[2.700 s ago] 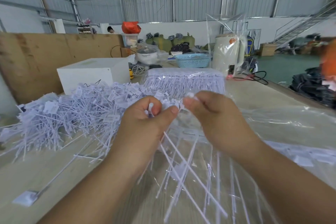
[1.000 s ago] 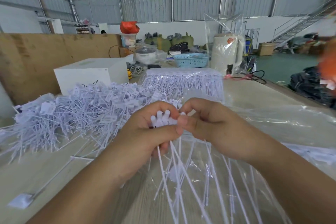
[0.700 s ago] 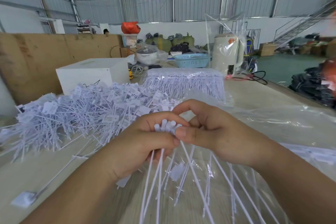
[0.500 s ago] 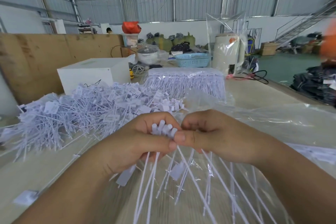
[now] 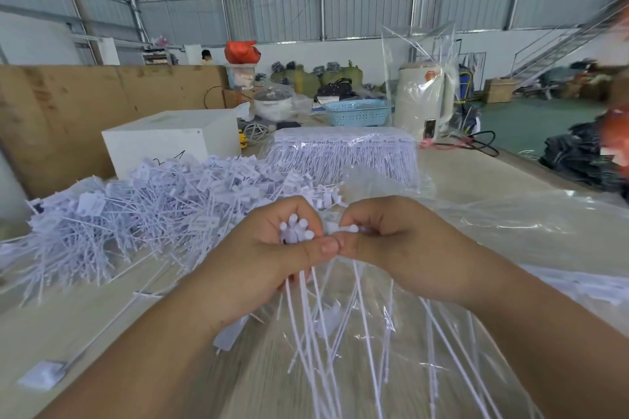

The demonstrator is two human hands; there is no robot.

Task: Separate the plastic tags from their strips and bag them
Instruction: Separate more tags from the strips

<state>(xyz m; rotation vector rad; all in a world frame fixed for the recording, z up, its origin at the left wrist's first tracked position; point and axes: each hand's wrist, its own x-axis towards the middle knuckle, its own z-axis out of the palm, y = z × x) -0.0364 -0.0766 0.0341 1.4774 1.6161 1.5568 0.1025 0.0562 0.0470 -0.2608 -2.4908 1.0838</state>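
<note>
Vs 0.5 s ago: little change. Both hands sit in about the same spot at frame centre, and the bundle stays clamped in the left hand (image 5: 269,258); the right hand (image 5: 401,245) has opened a small gap at the knuckles, so one white stub now shows between its curled fingers at about 12 o'clock of that hand. Loose pile and background unchanged. Largest to smallest: table (image 5: 102,323), pale wood-look top, runs the full width. Clear plastic bag (image 5: 510,214) lies flat over the table from 6 to 3 o'clock, crinkled, under the hands. Loose pile of tags (image 5: 136,211) at 9 to 10 o'clock of the hands, white, thin stems with small flat rectangular heads, tangled, on the table. Packed block of tags on strips (image 5: 343,153) at 12 o'clock, white, stems hanging in neat rows, wrapped in clear film. White box (image 5: 163,143) at 11 o'clock behind the pile. Held bundle of tags (image 5: 294,231): round white stub ends stick up above the left fist, long thin stems fan down toward 6 o'clock over the bag. Left hand grip: fingers and thumb wrapped tight round the bundle. Right hand: fingers curled, pinching a white tag end, thumb tip touching the left thumb. One single tag (image 5: 44,378) lies apart at 8 o'clock, flat head on the table.
</note>
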